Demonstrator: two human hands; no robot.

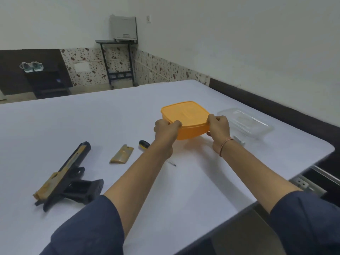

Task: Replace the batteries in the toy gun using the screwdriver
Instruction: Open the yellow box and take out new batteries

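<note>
From the head camera, both hands are out over the white table [95, 116] and clamped on the near side of the orange box [187, 117]: the left hand [166, 128] grasps its near-left corner and the right hand [219, 128] its near-right corner, thumbs on the lid's edge and fingers curled underneath. The lid is seated, so what the box contains cannot be told; it is probably where the batteries are kept, and the step in hand looks like prising it open. To do that well, keep the box low over the table or set it down, hold the base with one hand and peel a single corner of the lid up with the other thumb, not pulling both corners at once, since a lid that pops suddenly could scatter small cells. The toy gun [68, 175] lies on its side at the near left of the table, well apart from the hands, its grip cavity open and seemingly empty. The battery cover [121, 154] rests between the gun and the left forearm, and the screwdriver [144, 144] lies partly hidden under that forearm, so avoid sweeping either off when drawing the arms back. A clear container [244, 122] sits just right of the box
</note>
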